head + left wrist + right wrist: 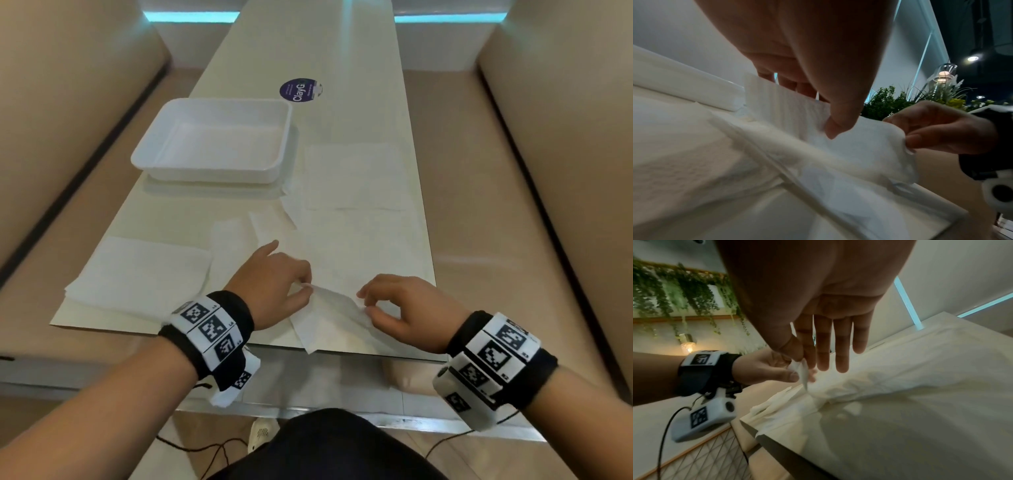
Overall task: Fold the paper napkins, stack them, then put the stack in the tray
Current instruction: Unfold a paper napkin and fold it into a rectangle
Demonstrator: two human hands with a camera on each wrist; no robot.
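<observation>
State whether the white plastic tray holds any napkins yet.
Empty: the white plastic tray shows only its bare floor; both hands pinch a white paper napkin at the table edge.

The head camera looks forward and steeply down from above the seated person, taking in the whole table lengthwise, the tray far left, both forearms entering from the bottom edge; the left wrist camera sits low by the tabletop under the left hand, facing along the fingers and to the right, very close to the napkin, the right hand at its right edge; the right wrist camera looks along the right hand's palm toward the left, catching the left hand and its wristband; all three views share the napkin pinched between both hands at the near table edge.
</observation>
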